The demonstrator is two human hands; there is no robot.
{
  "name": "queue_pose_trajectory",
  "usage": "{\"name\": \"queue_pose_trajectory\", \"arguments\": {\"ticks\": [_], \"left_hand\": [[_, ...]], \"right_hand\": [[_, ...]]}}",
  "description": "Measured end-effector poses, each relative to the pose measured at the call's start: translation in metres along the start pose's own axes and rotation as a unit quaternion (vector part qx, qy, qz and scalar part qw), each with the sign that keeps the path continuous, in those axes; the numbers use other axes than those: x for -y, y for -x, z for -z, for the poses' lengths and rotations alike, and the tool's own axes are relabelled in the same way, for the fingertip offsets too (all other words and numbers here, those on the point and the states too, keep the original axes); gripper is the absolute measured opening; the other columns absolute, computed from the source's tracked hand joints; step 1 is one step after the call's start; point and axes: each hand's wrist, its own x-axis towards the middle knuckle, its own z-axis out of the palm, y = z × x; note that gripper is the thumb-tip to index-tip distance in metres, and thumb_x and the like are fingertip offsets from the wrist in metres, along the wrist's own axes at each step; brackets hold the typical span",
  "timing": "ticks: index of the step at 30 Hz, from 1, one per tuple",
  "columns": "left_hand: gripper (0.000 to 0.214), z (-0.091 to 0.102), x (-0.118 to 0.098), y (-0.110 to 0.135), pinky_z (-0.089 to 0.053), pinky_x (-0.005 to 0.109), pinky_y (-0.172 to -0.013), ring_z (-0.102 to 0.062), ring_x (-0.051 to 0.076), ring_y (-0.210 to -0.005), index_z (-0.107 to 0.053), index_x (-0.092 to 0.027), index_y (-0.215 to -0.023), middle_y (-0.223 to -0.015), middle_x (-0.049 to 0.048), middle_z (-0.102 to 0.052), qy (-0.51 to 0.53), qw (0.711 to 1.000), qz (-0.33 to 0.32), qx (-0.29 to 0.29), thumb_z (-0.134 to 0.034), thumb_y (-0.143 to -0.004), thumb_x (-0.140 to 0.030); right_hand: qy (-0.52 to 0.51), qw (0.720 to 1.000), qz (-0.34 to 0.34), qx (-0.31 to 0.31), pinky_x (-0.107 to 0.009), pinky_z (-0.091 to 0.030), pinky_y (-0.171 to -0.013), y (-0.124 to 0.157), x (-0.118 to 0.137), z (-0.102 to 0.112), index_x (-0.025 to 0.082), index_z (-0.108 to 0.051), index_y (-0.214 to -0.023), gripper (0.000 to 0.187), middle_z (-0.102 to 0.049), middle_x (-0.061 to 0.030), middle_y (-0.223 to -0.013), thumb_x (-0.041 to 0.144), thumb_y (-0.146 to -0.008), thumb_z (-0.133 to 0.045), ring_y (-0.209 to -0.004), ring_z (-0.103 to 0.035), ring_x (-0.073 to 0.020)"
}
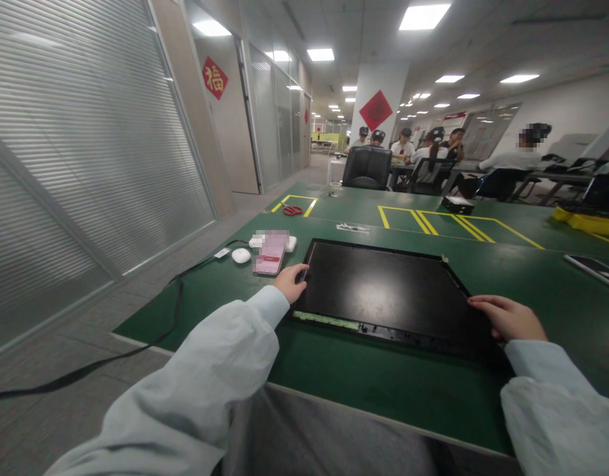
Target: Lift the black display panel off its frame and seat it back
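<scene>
A black flat display panel [383, 281] lies face up, low over the green table, its dark screen reflecting a pale patch of light. Along its near edge runs a frame with a pale green strip [326, 320] on the left part. My left hand [291, 284] is closed on the panel's left edge, thumb and fingers at the rim. On the opposite side, my right hand [513, 319] grips the right edge with fingers pressed together. Whether the panel rests fully on the table or is slightly raised, I cannot tell.
Left of the panel are a phone [272, 258], a white rounded case [241, 256] and a black strap [178, 304]. Red-handled scissors [293, 210], a small clear packet [352, 228] and a black box [457, 205] lie farther back. Another flat device [594, 270] sits right. People sit beyond.
</scene>
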Motion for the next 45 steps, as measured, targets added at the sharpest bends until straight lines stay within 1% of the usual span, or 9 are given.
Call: {"name": "queue_pose_trajectory", "arguments": {"ticks": [5, 12, 16, 20, 26, 31, 36, 40, 45], "left_hand": [[0.05, 0.0, -0.003, -0.001, -0.05, 0.055, -0.133, -0.075, 0.035, -0.142, -0.084, -0.024, -0.107, -0.129, 0.007, -0.088, 0.103, 0.994, 0.033, 0.003, -0.076, -0.064, 0.0], [0.05, 0.008, -0.018, -0.003, -0.044, 0.055, -0.138, -0.061, 0.035, -0.161, -0.08, -0.021, -0.114, -0.148, 0.0128, -0.082, 0.271, 0.961, 0.049, 0.028, -0.076, -0.068, -0.003], [0.05, 0.008, -0.021, -0.001, -0.054, 0.058, -0.13, -0.064, 0.039, -0.158, -0.08, -0.021, -0.117, -0.154, 0.0153, -0.078, 0.335, 0.938, 0.087, 0.011, -0.08, -0.069, -0.006], [0.049, 0.005, -0.022, -0.002, -0.059, 0.053, -0.125, -0.065, 0.039, -0.157, -0.08, -0.021, -0.111, -0.153, 0.0159, -0.078, 0.367, 0.922, 0.123, -0.024, -0.082, -0.066, -0.003], [0.048, 0.004, -0.026, -0.002, -0.065, 0.051, -0.118, -0.075, 0.038, -0.144, -0.077, -0.021, -0.112, -0.152, 0.0151, -0.079, 0.405, 0.902, 0.15, -0.017, -0.084, -0.067, -0.005], [0.056, 0.004, -0.027, -0.001, -0.07, 0.047, -0.11, -0.081, 0.035, -0.134, -0.076, -0.022, -0.122, -0.15, 0.0133, -0.08, 0.416, 0.895, 0.163, -0.013, -0.087, -0.07, -0.007], [0.062, 0.004, -0.029, -0.001, -0.072, 0.038, -0.091, -0.088, 0.029, -0.106, -0.076, -0.018, -0.135, -0.127, 0.0128, -0.088, 0.434, 0.876, 0.212, -0.012, -0.087, -0.076, -0.003], [0.065, 0.005, -0.026, -0.001, -0.071, 0.036, -0.08, -0.087, 0.026, -0.086, -0.079, -0.016, -0.137, -0.104, 0.0101, -0.089, 0.428, 0.876, 0.223, 0.003, -0.1, -0.076, -0.01], [0.071, 0.005, -0.028, -0.001, -0.071, 0.033, -0.078, -0.088, 0.024, -0.085, -0.077, -0.018, -0.147, -0.102, 0.0094, -0.09, 0.415, 0.878, 0.237, -0.012, -0.101, -0.08, -0.017]], "right_hand": [[-0.003, 1.0, -0.012, 0.003, -0.033, -0.046, -0.052, -0.002, 0.002, 0.0, 0.025, -0.088, -0.102, 0.038, -0.07, -0.0013, -0.068, 0.052, -0.082, -0.069, -0.046, -0.056, -0.0169], [-0.01, 0.992, -0.111, 0.054, -0.034, -0.046, -0.049, -0.017, 0.003, 0.004, 0.023, -0.09, -0.105, 0.039, -0.069, -0.0032, -0.065, 0.05, -0.082, -0.072, -0.049, -0.06, -0.0216], [-0.013, 0.995, -0.094, 0.024, -0.033, -0.044, -0.048, -0.014, 0.001, 0.003, 0.025, -0.089, -0.095, 0.032, -0.068, -0.0026, -0.063, 0.049, -0.08, -0.073, -0.047, -0.058, -0.0206], [-0.016, 0.997, -0.075, 0.001, -0.034, -0.045, -0.05, -0.012, 0.002, 0.003, 0.027, -0.088, -0.094, 0.03, -0.07, -0.0015, -0.065, 0.049, -0.08, -0.073, -0.047, -0.057, -0.0198], [-0.004, 0.993, -0.113, 0.045, -0.036, -0.047, -0.053, -0.017, 0.002, 0.007, 0.026, -0.089, -0.096, 0.028, -0.073, -0.0026, -0.07, 0.047, -0.083, -0.076, -0.049, -0.061, -0.0209], [-0.006, 0.998, -0.065, 0.001, -0.034, -0.044, -0.052, -0.009, 0.0, 0.002, 0.026, -0.089, -0.098, 0.033, -0.07, -0.0019, -0.068, 0.051, -0.083, -0.074, -0.048, -0.057, -0.019], [-0.014, 0.997, -0.07, 0.0, -0.034, -0.041, -0.05, -0.007, 0.002, -0.001, 0.025, -0.088, -0.099, 0.035, -0.071, -0.0016, -0.069, 0.052, -0.082, -0.073, -0.047, -0.055, -0.018], [-0.019, 0.996, -0.082, 0.009, -0.034, -0.041, -0.051, -0.01, 0.002, -0.001, 0.024, -0.088, -0.096, 0.033, -0.067, -0.002, -0.063, 0.048, -0.08, -0.073, -0.047, -0.054, -0.0185], [-0.017, 0.994, -0.103, 0.008, -0.034, -0.043, -0.051, -0.009, 0.009, 0.002, 0.024, -0.089, -0.097, 0.032, -0.069, -0.0023, -0.066, 0.046, -0.08, -0.073, -0.046, -0.055, -0.0187]]}}
